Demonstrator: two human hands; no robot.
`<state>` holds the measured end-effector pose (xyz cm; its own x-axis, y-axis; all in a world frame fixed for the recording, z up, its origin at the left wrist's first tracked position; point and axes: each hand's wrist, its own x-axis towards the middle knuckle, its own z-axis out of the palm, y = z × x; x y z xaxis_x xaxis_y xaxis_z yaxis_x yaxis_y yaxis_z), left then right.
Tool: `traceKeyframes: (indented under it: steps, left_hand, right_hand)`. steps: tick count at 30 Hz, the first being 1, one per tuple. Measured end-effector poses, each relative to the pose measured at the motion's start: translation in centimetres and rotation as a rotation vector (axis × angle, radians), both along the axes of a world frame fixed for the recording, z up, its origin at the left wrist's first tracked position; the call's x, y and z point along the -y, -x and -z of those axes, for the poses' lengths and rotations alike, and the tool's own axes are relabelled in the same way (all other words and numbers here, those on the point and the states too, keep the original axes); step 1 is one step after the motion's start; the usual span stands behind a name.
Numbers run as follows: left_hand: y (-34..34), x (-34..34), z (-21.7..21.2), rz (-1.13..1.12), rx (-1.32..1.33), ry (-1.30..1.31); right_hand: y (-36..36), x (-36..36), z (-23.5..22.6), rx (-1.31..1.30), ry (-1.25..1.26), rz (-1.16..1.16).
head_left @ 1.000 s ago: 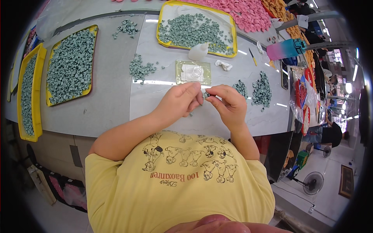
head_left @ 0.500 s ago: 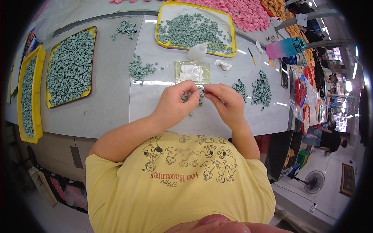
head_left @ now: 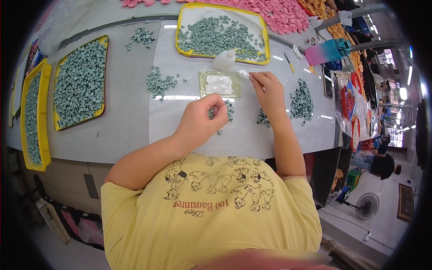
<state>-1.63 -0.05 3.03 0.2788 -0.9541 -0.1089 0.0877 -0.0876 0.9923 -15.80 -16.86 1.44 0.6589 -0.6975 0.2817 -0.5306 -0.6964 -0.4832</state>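
Note:
My left hand (head_left: 202,119) is curled in front of my chest and pinches a few small grey-green pieces (head_left: 211,112) at its fingertips. My right hand (head_left: 266,87) reaches out to the right edge of a clear square dish (head_left: 204,85) that holds a white pad. Its fingertips pinch a small white piece (head_left: 244,73) there. A small heap of the same green pieces (head_left: 229,108) lies on the grey table between my hands. A white squeeze bottle (head_left: 225,58) lies just behind the dish.
A yellow tray of green pieces (head_left: 222,10) stands at the back, with two more yellow trays (head_left: 104,72) (head_left: 42,112) at the left. Loose green heaps (head_left: 159,83) (head_left: 301,99) (head_left: 141,36) dot the table. Pink pieces (head_left: 279,13) and a pink-and-blue bottle (head_left: 328,50) sit at the back right.
My hands were together working on one piece. They have parted: the right hand has moved out to the dish's edge, and the left stays put with green pieces.

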Motion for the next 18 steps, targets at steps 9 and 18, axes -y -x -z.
traceKeyframes:
  steps: [9, 18]
  left_hand:
    - [0.1, 0.2, 1.8, -0.057, -0.003, 0.056]
    - [0.7, 0.3, 0.8, -0.055, 0.037, 0.045]
  right_hand:
    - [-0.1, -6.8, -3.2, 0.208, 0.306, -0.496]
    - [0.5, -6.5, -4.4, 0.25, 0.363, -0.481]
